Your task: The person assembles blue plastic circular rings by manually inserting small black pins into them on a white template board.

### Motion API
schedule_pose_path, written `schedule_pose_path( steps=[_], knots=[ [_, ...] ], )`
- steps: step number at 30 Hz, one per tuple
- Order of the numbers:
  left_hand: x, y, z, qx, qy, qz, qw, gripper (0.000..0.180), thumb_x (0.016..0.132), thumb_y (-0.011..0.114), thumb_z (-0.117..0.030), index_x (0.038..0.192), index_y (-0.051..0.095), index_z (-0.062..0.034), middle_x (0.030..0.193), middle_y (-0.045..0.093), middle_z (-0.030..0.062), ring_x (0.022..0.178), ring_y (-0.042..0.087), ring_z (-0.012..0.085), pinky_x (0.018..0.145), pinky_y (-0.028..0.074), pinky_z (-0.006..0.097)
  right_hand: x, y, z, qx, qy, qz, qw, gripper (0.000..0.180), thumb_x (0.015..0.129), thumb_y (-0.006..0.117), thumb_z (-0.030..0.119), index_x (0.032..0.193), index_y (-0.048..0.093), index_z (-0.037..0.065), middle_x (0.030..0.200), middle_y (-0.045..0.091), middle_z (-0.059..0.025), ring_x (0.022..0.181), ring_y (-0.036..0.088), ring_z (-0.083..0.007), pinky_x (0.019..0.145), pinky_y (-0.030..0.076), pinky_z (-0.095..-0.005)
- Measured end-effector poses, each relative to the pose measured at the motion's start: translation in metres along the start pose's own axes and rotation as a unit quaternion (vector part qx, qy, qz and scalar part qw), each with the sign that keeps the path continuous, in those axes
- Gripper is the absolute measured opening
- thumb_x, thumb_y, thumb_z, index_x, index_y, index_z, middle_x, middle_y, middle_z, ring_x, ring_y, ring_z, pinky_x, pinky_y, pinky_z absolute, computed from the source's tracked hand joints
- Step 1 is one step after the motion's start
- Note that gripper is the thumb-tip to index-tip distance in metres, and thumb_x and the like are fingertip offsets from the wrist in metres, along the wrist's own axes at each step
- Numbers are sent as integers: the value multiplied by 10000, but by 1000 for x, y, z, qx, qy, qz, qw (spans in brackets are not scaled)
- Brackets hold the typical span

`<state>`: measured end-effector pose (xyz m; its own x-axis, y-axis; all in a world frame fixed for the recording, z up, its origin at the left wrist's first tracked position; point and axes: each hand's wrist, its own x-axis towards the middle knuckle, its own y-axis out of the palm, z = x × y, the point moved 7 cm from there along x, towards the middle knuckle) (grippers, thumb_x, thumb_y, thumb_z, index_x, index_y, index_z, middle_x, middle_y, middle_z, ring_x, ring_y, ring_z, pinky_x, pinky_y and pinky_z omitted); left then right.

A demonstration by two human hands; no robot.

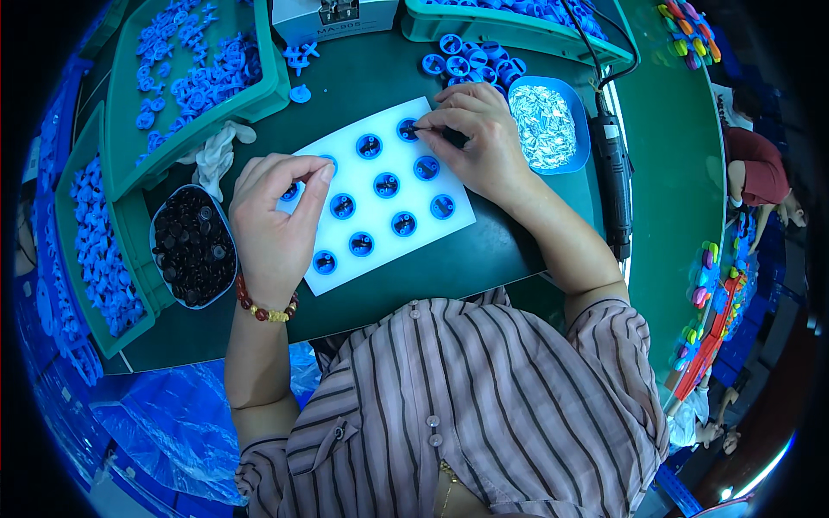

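A white board point(335, 235) lies in front of me, carrying rows of round blue cups point(386, 185); most show small black parts inside. At the board's far right corner, my right hand point(477, 129) pinches a small black part point(415, 129) down at a blue cup point(406, 131). My left hand point(281, 207) is over the board's left side, thumb and forefinger pressed together beside a partly covered blue cup point(329, 161). Whatever those left fingertips hold is too small or hidden to make out. Another cup point(290, 192) is partly hidden behind the left hand.
Left of the board stand a bowl of black parts point(193, 246), a white glove point(216, 157) and green trays point(275, 86) of blue parts. To the right are loose blue cups point(473, 60), a tub of small metal pieces point(544, 128) and a black electric screwdriver point(614, 181). People sit farther right.
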<state>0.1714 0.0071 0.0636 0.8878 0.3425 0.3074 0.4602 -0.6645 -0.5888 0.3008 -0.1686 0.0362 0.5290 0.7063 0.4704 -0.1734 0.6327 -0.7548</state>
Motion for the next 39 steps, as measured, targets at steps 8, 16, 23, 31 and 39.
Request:
schedule_pose_path(
  steps=[8, 16, 23, 31, 39],
  knots=[
    [-14, -7, 9, -19, -18, -28, 999, 70, 806, 743, -48, 855, 700, -21, 791, 670, 73, 772, 597, 220, 708, 455, 326, 2, -5, 0, 7, -9, -6, 1000, 109, 696, 764, 73, 800, 732, 71, 841, 675, -73, 971, 617, -268, 900, 449, -420],
    [-15, -9, 11, -8, 23, -38, 999, 71, 801, 743, -31, 856, 698, -26, 793, 674, 74, 761, 603, 226, 701, 459, 325, 19, 8, 28, 23, -59, 51, 997, 127, 703, 760, 88, 826, 728, 78, 861, 659, -57, 961, 618, -271, 875, 479, -372],
    [-16, -7, 12, -20, 29, -36, 999, 75, 796, 740, -25, 855, 694, -32, 789, 672, 74, 763, 608, 228, 696, 461, 338, 35, 30, 54, -79, -192, 111, 972, 137, 668, 701, 115, 799, 728, 84, 848, 650, -46, 968, 605, -238, 936, 456, -360],
    [-17, 4, 9, -29, 60, -22, 998, 77, 785, 741, -31, 834, 682, -42, 775, 665, 67, 740, 600, 228, 693, 459, 341, 36, 35, 57, -89, -224, 133, 961, 127, 708, 630, 123, 779, 691, 38, 876, 651, -77, 1028, 589, -240, 961, 459, -376],
    [-18, 9, 10, -45, 43, -10, 998, 79, 786, 742, -28, 837, 682, -38, 776, 662, 73, 715, 604, 218, 670, 467, 332, 34, 33, 53, -50, -204, 114, 971, 102, 720, 670, 89, 803, 685, 31, 887, 655, -90, 1057, 588, -264, 950, 463, -384]
  ],
)
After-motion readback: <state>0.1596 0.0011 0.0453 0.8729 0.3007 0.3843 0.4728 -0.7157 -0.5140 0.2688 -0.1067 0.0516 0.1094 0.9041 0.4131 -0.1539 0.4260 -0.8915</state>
